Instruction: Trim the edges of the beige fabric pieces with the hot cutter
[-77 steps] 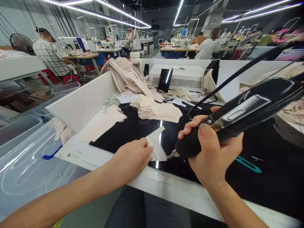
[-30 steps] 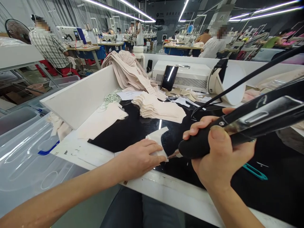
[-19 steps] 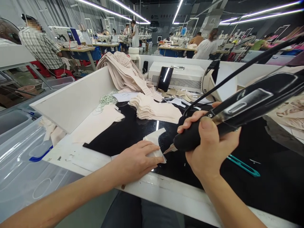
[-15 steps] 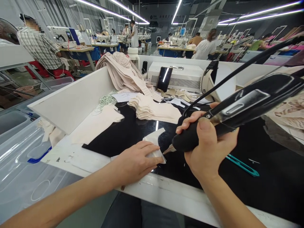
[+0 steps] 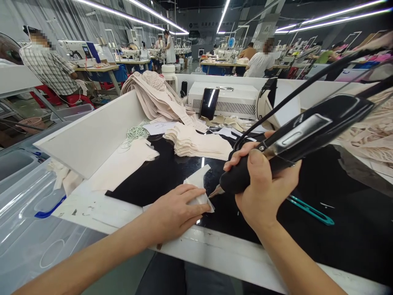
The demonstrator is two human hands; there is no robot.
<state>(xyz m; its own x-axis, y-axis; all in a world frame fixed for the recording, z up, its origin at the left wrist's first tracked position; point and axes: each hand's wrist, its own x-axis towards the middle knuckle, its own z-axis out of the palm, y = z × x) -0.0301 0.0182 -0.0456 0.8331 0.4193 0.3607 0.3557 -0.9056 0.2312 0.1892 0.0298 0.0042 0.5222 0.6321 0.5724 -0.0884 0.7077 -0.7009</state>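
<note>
My left hand (image 5: pixel 181 209) lies with outstretched fingers across a small white layered piece (image 5: pixel 198 177), pressing it on the black work surface (image 5: pixel 172 180). Its thumb is hidden. My right hand (image 5: pixel 264 184) is closed round a thick black corded tool (image 5: pixel 294 131) with a shiny metal plate on its side. The tool's pointed, brownish metal tip (image 5: pixel 217 191) reaches down close to the white piece's right edge. Whether tip and piece touch, I cannot tell. Right of my right hand lies a teal slotted tool (image 5: pixel 311 210).
Beyond my hands sits a stack of cream fabric pieces (image 5: pixel 199 141), with another fabric piece (image 5: pixel 123 164) to the left. A phone (image 5: pixel 209 103) leans against a white vented box (image 5: pixel 231 98). A white side panel (image 5: pixel 92 135) bounds the left; the tool's black cable (image 5: pixel 294 98) arches over the right.
The view has shifted slightly. Both hands keep their grip and place, with the tool's tip still beside the white piece.
</note>
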